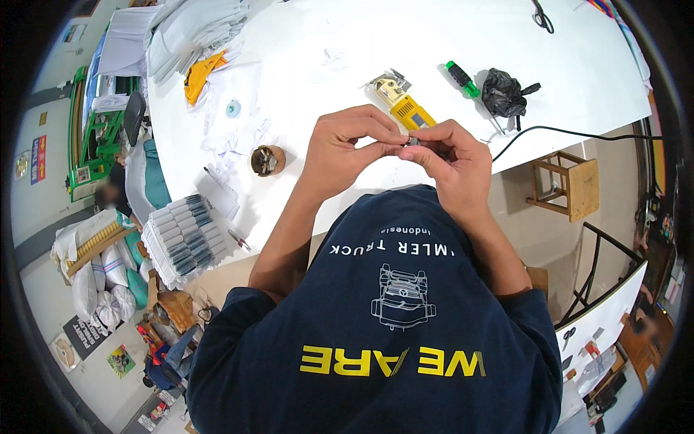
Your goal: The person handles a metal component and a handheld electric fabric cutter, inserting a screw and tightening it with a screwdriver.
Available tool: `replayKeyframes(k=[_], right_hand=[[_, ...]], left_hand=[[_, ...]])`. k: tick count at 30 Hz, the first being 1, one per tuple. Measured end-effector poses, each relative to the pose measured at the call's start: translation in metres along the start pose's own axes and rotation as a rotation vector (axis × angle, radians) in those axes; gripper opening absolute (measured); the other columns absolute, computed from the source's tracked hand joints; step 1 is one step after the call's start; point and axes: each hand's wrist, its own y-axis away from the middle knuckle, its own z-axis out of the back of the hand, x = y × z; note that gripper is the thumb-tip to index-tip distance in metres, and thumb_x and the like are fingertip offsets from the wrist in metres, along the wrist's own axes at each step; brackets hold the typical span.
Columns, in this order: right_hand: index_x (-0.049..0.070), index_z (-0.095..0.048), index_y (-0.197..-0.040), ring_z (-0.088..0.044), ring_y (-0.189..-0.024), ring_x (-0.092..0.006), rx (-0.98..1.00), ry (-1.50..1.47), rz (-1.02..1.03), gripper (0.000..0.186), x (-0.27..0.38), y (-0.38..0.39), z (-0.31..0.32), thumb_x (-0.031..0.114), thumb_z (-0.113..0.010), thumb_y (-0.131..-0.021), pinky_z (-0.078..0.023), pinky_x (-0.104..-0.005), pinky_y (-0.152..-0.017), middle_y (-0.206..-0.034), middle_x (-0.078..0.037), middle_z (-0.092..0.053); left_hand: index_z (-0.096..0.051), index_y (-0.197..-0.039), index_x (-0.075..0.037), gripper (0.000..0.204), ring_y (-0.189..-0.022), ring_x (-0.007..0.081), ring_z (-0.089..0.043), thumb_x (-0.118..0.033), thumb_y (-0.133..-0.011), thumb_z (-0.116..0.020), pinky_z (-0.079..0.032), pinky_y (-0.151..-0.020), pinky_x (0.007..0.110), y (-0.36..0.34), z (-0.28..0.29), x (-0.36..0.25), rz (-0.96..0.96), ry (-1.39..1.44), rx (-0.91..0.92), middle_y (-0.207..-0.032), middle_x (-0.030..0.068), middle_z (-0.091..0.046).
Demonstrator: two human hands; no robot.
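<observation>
Both my hands meet over the table's near edge, closed around one small grey metal part (413, 142). My right hand (457, 163) pinches it between thumb and forefinger. At its left end, the thumb and fingertips of my left hand (345, 148) press together on it; fingers hide most of its shape. Just beyond lies a yellow handheld electric cloth cutter (408, 108) with a metal head. A green-and-black screwdriver (463, 79) rests to the right of the cutter, beside a crumpled black plastic bag (506, 94).
On the white table (303, 43) stand a small round tub (268, 160) and a yellow cloth (202, 78). Bundled rolls (189, 235) sit at the left edge, scissors (542, 17) at the far right. A black cable (564, 130) runs rightward above a wooden stool (571, 186).
</observation>
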Motion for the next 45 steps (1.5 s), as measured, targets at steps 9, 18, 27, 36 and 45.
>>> replayKeyframes(k=[9,18,27,36,45], right_hand=[[0.0,-0.075,-0.108,-0.067,-0.081,-0.0088,0.049,-0.29,-0.074,0.025,-0.001,-0.004,0.009,-0.001,-0.088,-0.087,-0.054,-0.0254,-0.071,-0.091,-0.003,-0.074],[0.001,-0.075,-0.11,-0.065,-0.081,-0.0061,0.069,-0.211,0.01,0.028,0.004,-0.001,0.01,-0.001,-0.089,-0.086,-0.054,-0.0235,-0.072,-0.091,-0.003,-0.074],[-0.001,-0.075,-0.111,-0.063,-0.077,-0.0044,0.063,-0.235,0.094,0.029,0.006,0.003,0.005,-0.003,-0.088,-0.086,-0.051,-0.021,-0.067,-0.092,-0.004,-0.074],[0.0,-0.074,-0.11,-0.061,-0.076,-0.0034,0.098,-0.264,0.094,0.028,0.001,0.003,0.01,-0.004,-0.088,-0.086,-0.048,-0.0208,-0.065,-0.089,-0.003,-0.072],[-0.001,-0.073,-0.109,-0.06,-0.075,-0.0066,-0.022,-0.353,0.03,0.025,-0.003,-0.003,0.015,-0.005,-0.086,-0.088,-0.049,-0.0236,-0.069,-0.089,-0.002,-0.071]], left_hand=[[-0.078,-0.113,0.001,0.028,-0.09,0.0169,-0.075,0.004,-0.086,-0.084,-0.062,-0.083,0.03,0.001,-0.01,-0.014,-0.127,0.037,-0.122,-0.101,0.0098,-0.077],[-0.079,-0.106,0.004,0.024,-0.097,0.0202,-0.074,0.013,-0.083,-0.081,-0.06,-0.085,0.032,0.002,0.001,-0.027,-0.199,-0.131,0.004,-0.107,0.0154,-0.074],[-0.078,-0.104,0.002,0.025,-0.096,0.0185,-0.07,0.012,-0.082,-0.081,-0.056,-0.084,0.031,0.0,-0.001,-0.033,-0.207,-0.169,0.053,-0.105,0.0131,-0.073],[-0.076,-0.106,0.002,0.028,-0.096,0.0186,-0.07,0.014,-0.081,-0.077,-0.056,-0.084,0.032,0.0,-0.004,-0.03,-0.183,-0.058,0.077,-0.107,0.0133,-0.072],[-0.077,-0.115,-0.002,0.026,-0.097,0.0144,-0.072,0.001,-0.09,-0.082,-0.058,-0.083,0.028,-0.001,0.03,-0.006,0.007,-0.159,-0.171,-0.109,0.0073,-0.075]])
